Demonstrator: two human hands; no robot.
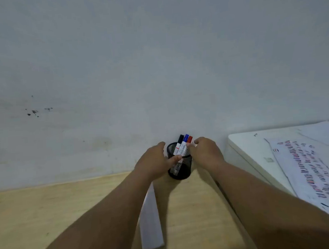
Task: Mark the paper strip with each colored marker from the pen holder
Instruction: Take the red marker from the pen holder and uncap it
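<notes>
Between both hands: pen holder (180, 165) | right hand (204, 152) at markers (183, 145)

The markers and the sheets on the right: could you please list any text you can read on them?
None is legible.
Marker labels: print too small and blurred.
Large sheet on the white table: rows of red, blue and black pen strokes, not words.
Paper strip: blank.

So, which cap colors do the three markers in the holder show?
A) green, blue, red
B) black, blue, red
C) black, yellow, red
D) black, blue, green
B: the markers in the holder have a black cap, a blue cap and a red cap.
</notes>
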